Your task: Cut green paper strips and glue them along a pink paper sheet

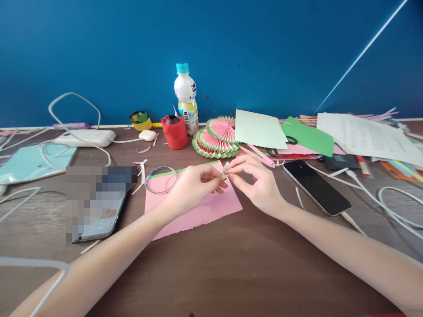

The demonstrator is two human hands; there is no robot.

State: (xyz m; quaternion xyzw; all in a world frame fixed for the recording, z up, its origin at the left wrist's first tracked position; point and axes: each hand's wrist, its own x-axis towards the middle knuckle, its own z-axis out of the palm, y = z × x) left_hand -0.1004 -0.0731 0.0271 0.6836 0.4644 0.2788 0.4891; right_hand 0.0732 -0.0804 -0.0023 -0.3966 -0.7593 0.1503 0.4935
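Between the fingertips of both hands is a small whitish-green strip (225, 169), perhaps paper or tape; its kind is too small to make out. My left hand (198, 182) pinches its lower end from the left. From the right, my right hand (253, 176) pinches the upper part. Beneath the hands lies a sheet of pink paper (201, 215) with a green strip along its far edge and a torn near edge. A thin ring-shaped bangle (147, 182) rests on the paper's left corner, close to my left wrist.
Behind the hands stand folded pink-green paper fans (216, 143), a red tape roll (174, 132) and a bottle (187, 99). A phone (102, 211) lies left, another phone (315, 187) right. Pale green paper (261, 130) and scissors (291, 140) lie at the back. White cables (390, 211) loop on both sides.
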